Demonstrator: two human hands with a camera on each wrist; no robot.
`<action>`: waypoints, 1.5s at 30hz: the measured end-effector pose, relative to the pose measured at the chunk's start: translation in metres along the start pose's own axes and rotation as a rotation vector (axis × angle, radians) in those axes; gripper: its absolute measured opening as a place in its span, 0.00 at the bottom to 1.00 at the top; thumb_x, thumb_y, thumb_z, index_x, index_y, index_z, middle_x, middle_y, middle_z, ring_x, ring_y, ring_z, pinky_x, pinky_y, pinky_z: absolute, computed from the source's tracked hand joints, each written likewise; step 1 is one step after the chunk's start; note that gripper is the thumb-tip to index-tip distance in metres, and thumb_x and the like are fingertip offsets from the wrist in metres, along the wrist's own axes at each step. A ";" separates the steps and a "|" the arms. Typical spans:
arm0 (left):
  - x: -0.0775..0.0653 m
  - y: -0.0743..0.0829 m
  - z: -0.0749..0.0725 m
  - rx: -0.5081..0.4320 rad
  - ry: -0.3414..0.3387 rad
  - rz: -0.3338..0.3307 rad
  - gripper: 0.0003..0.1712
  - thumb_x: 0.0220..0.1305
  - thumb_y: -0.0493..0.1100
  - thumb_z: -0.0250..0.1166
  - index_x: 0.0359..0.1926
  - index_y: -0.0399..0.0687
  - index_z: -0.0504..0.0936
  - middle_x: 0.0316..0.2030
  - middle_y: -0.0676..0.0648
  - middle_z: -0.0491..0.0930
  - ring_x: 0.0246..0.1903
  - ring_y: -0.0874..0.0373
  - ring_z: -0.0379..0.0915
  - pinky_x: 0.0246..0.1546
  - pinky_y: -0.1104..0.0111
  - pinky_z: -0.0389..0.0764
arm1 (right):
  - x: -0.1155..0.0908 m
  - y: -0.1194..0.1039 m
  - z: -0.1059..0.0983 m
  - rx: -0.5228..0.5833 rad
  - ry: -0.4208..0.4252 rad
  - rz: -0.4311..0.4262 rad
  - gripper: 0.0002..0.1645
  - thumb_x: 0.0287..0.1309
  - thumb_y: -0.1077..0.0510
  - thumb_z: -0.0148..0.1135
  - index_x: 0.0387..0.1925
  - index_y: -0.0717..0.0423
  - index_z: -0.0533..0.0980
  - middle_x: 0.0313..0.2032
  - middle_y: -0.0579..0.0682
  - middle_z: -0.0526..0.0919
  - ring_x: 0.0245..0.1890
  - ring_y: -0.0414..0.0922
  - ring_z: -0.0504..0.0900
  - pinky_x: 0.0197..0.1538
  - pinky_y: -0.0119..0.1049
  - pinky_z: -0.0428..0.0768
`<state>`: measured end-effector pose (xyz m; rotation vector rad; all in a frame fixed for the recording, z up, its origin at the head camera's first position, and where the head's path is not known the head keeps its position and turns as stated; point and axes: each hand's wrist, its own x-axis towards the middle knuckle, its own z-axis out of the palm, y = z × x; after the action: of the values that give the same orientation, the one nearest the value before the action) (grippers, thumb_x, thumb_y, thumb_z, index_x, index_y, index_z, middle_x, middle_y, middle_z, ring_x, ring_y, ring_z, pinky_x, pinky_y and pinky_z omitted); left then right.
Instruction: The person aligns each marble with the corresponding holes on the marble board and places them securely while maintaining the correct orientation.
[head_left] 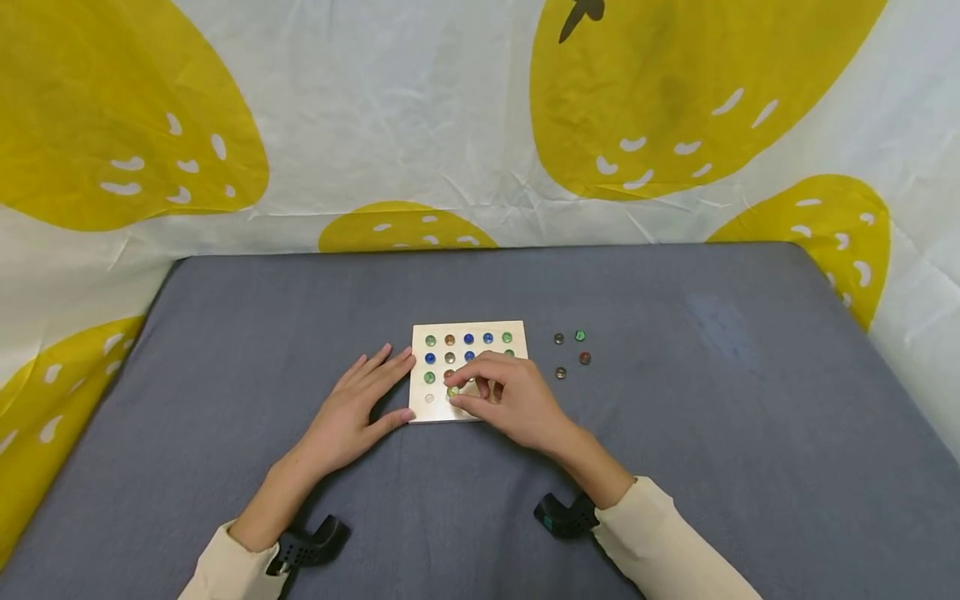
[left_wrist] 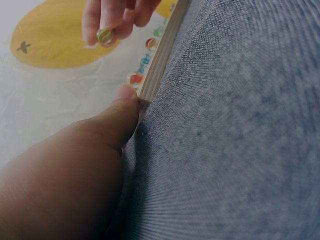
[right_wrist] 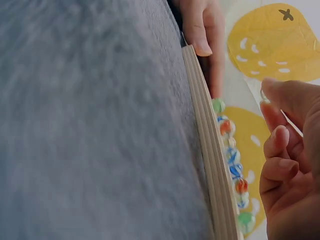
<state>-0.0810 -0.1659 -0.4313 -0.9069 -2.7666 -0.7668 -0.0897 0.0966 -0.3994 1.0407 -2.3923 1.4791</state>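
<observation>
A pale wooden board (head_left: 441, 412) with rows of round hollows lies on the table, several of them filled with green, blue and reddish glass marbles. My left hand (head_left: 351, 410) lies flat at the board's left side, fingers extended, with fingertips and thumb touching its edge. Above the front rows, my right hand (head_left: 517, 404) pinches a yellowish striped marble (left_wrist: 105, 36) between thumb and index finger. That marble is just off the board's surface. In the front row, hollows at the left hold no marble. The right hand hides part of the board's right front.
Several loose marbles lie right of the board, among them a green marble (head_left: 580, 335) and a reddish marble (head_left: 585, 358). The grey cloth-covered table (head_left: 300, 308) ends at a white curtain (head_left: 390, 100) with yellow fruit shapes.
</observation>
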 end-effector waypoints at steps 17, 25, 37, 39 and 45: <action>0.002 0.001 -0.002 -0.009 -0.004 0.006 0.40 0.62 0.55 0.64 0.71 0.48 0.63 0.69 0.47 0.61 0.70 0.45 0.48 0.69 0.50 0.47 | -0.003 -0.001 0.040 -0.077 0.147 0.025 0.10 0.50 0.61 0.73 0.37 0.51 0.84 0.30 0.42 0.81 0.22 0.38 0.69 0.25 0.28 0.68; 0.002 -0.002 -0.001 -0.010 -0.003 0.012 0.40 0.63 0.55 0.64 0.71 0.48 0.62 0.69 0.47 0.61 0.70 0.46 0.48 0.69 0.51 0.46 | -0.003 0.002 0.043 -0.146 0.138 0.011 0.10 0.48 0.61 0.75 0.35 0.49 0.84 0.30 0.42 0.81 0.23 0.35 0.69 0.27 0.27 0.69; 0.001 -0.001 -0.001 -0.014 0.005 0.004 0.40 0.62 0.55 0.65 0.71 0.48 0.63 0.69 0.48 0.61 0.70 0.47 0.48 0.69 0.50 0.46 | 0.000 -0.002 0.048 -0.247 0.126 0.059 0.09 0.48 0.60 0.75 0.34 0.48 0.85 0.26 0.39 0.78 0.20 0.33 0.65 0.23 0.28 0.64; 0.001 -0.001 0.000 -0.012 0.006 0.005 0.40 0.62 0.55 0.65 0.71 0.48 0.63 0.69 0.48 0.61 0.70 0.47 0.48 0.69 0.50 0.46 | 0.000 -0.002 0.048 -0.251 0.127 0.059 0.09 0.48 0.60 0.75 0.34 0.48 0.85 0.27 0.39 0.79 0.20 0.33 0.65 0.23 0.28 0.65; 0.001 0.000 -0.001 -0.008 0.006 0.001 0.40 0.62 0.55 0.65 0.71 0.48 0.63 0.69 0.48 0.62 0.70 0.47 0.48 0.69 0.50 0.47 | 0.000 -0.002 0.048 -0.255 0.129 0.068 0.08 0.48 0.60 0.75 0.34 0.48 0.86 0.33 0.40 0.82 0.20 0.32 0.66 0.23 0.27 0.65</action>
<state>-0.0821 -0.1659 -0.4306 -0.9057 -2.7594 -0.7802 -0.0775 0.0558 -0.4219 0.7902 -2.4626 1.1794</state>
